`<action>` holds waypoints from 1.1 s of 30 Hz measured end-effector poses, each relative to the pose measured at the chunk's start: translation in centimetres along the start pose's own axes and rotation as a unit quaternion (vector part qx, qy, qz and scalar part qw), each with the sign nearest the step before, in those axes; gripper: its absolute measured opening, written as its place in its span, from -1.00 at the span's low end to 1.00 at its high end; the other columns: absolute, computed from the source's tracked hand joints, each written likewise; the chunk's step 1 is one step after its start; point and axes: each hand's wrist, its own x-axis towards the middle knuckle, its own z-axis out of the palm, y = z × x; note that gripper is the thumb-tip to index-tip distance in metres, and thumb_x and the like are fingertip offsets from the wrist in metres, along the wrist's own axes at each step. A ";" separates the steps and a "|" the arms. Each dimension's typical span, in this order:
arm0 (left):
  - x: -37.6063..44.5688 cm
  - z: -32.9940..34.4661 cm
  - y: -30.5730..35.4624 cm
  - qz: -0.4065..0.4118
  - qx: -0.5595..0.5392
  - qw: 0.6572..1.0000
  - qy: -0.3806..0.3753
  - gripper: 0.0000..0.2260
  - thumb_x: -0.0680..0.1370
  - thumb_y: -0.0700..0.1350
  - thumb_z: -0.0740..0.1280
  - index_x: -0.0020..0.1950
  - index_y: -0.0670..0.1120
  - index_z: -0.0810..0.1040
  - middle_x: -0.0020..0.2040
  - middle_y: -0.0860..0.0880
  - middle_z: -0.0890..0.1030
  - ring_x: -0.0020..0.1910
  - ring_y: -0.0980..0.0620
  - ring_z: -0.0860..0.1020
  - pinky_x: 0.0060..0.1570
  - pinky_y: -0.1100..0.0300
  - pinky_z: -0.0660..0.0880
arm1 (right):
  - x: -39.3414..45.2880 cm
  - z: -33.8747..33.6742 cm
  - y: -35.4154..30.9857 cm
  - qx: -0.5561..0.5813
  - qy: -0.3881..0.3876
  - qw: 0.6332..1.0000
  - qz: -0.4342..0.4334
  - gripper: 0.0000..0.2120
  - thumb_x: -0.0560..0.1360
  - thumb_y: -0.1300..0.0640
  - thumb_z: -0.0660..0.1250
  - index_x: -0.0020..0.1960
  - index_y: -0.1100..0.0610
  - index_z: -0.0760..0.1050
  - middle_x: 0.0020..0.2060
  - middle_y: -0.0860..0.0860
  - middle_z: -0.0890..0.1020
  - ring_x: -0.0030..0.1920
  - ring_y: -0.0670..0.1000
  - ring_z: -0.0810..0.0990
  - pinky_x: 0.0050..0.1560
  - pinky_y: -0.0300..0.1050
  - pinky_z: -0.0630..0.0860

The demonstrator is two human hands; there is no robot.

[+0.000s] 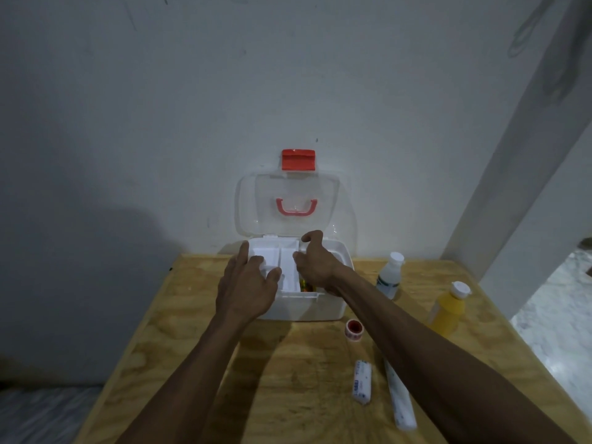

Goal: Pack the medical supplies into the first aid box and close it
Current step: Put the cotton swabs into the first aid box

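A white first aid box [307, 307] stands at the far middle of the wooden table, its clear lid [290, 203] with a red handle and red latch raised against the wall. A white divided inner tray [282, 262] sits in the box's left half. My left hand [248, 290] grips the tray's left side and my right hand [312, 265] holds its right edge. Something colourful shows inside the box beneath the tray. On the table lie a red tape roll [353, 330], a wrapped bandage roll [362, 382] and a long white packet [400, 398].
A clear bottle with a white cap [390, 275] and a yellow bottle [447, 310] stand to the right of the box. The wooden table [192, 315] meets a pale wall; its right edge drops to a light floor.
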 end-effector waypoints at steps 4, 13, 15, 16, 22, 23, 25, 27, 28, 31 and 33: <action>-0.1 0.0 0.0 0.000 0.001 1.000 0.001 -0.51 0.59 0.20 0.19 0.42 -0.05 0.42 0.61 -0.02 0.08 0.56 -0.12 0.15 0.42 -0.15 0.28 | 0.2 0.0 0.4 0.013 0.033 0.999 0.010 -0.59 0.61 0.11 0.23 0.34 0.07 0.09 0.02 0.08 0.49 -0.16 -0.06 0.52 -0.29 -0.28 0.46; 0.0 0.0 0.0 0.001 0.001 1.000 0.001 -0.51 0.59 0.19 0.19 0.42 -0.06 0.42 0.61 -0.03 0.08 0.56 -0.11 0.15 0.43 -0.15 0.28 | 0.6 0.4 0.8 0.031 0.035 0.999 0.008 -0.61 0.62 0.08 0.21 0.32 0.05 0.08 0.05 0.10 0.51 -0.11 -0.03 0.53 -0.23 -0.26 0.48; 0.0 0.1 0.0 0.003 -0.001 1.000 0.003 -0.51 0.59 0.18 0.20 0.42 -0.07 0.42 0.61 -0.03 0.08 0.56 -0.10 0.15 0.42 -0.14 0.29 | 0.6 0.5 0.9 0.047 0.037 0.998 -0.005 -0.57 0.62 0.11 0.22 0.36 0.03 0.07 0.03 0.12 0.52 -0.15 -0.03 0.54 -0.23 -0.25 0.50; 0.0 0.1 0.0 0.002 0.000 1.000 0.004 -0.52 0.60 0.17 0.20 0.42 -0.07 0.43 0.61 -0.03 0.08 0.55 -0.10 0.16 0.42 -0.13 0.30 | 0.4 0.5 1.0 0.053 0.036 0.998 -0.013 -0.53 0.61 0.12 0.23 0.40 0.01 0.05 0.02 0.13 0.53 -0.19 -0.03 0.53 -0.27 -0.27 0.48; 0.1 0.2 0.1 0.000 0.002 1.000 0.009 -0.53 0.59 0.17 0.21 0.41 -0.06 0.43 0.61 -0.03 0.09 0.55 -0.10 0.17 0.43 -0.13 0.29 | 0.3 0.7 0.9 0.040 0.038 0.997 -0.047 -0.43 0.62 0.16 0.23 0.53 -0.06 0.05 0.16 0.18 0.56 -0.07 0.02 0.54 -0.15 -0.24 0.49; 0.1 0.2 0.1 0.000 0.004 1.000 0.010 -0.53 0.59 0.17 0.21 0.41 -0.06 0.43 0.61 -0.03 0.09 0.55 -0.10 0.17 0.43 -0.12 0.29 | 0.2 0.8 0.9 0.034 0.035 0.997 -0.053 -0.44 0.62 0.16 0.23 0.53 -0.05 0.06 0.16 0.19 0.56 -0.07 0.02 0.53 -0.13 -0.23 0.51; 0.1 0.2 0.1 0.001 0.005 1.000 0.011 -0.53 0.59 0.16 0.21 0.41 -0.07 0.43 0.61 -0.03 0.10 0.55 -0.10 0.17 0.43 -0.11 0.29 | 0.1 0.8 0.9 0.010 0.029 0.997 -0.067 -0.44 0.62 0.19 0.23 0.53 -0.03 0.07 0.17 0.19 0.55 -0.06 0.01 0.51 -0.03 -0.16 0.54; 0.1 0.2 0.1 0.003 0.004 1.000 0.011 -0.52 0.59 0.17 0.21 0.42 -0.08 0.43 0.61 -0.04 0.10 0.55 -0.11 0.17 0.44 -0.11 0.29 | 0.0 0.7 0.7 -0.013 0.016 0.997 -0.073 -0.42 0.61 0.22 0.23 0.53 -0.01 0.05 0.23 0.20 0.52 -0.03 0.04 0.51 0.06 -0.08 0.54; 0.1 0.1 0.1 0.003 0.004 1.000 0.011 -0.52 0.60 0.17 0.21 0.42 -0.08 0.43 0.61 -0.04 0.11 0.55 -0.11 0.17 0.44 -0.11 0.28 | 0.0 0.6 0.6 -0.021 0.006 0.997 -0.071 -0.40 0.61 0.23 0.23 0.53 -0.01 0.03 0.25 0.20 0.51 -0.01 0.04 0.51 0.09 -0.07 0.54; 0.1 0.0 0.1 0.005 0.008 1.000 0.004 -0.51 0.60 0.17 0.20 0.43 -0.08 0.42 0.61 -0.05 0.09 0.56 -0.12 0.14 0.45 -0.13 0.26 | 0.1 0.4 0.4 -0.033 -0.024 0.998 -0.056 -0.38 0.61 0.23 0.22 0.53 -0.02 -0.04 0.24 0.18 0.46 0.02 0.06 0.52 0.11 -0.07 0.54; 0.0 0.0 0.2 0.006 0.013 1.000 0.004 -0.51 0.61 0.17 0.18 0.44 -0.07 0.41 0.61 -0.05 0.08 0.56 -0.12 0.13 0.45 -0.12 0.25 | 0.2 0.2 0.3 -0.030 -0.034 0.998 -0.047 -0.37 0.61 0.22 0.22 0.52 -0.02 -0.07 0.21 0.18 0.45 0.04 0.08 0.53 0.10 -0.07 0.55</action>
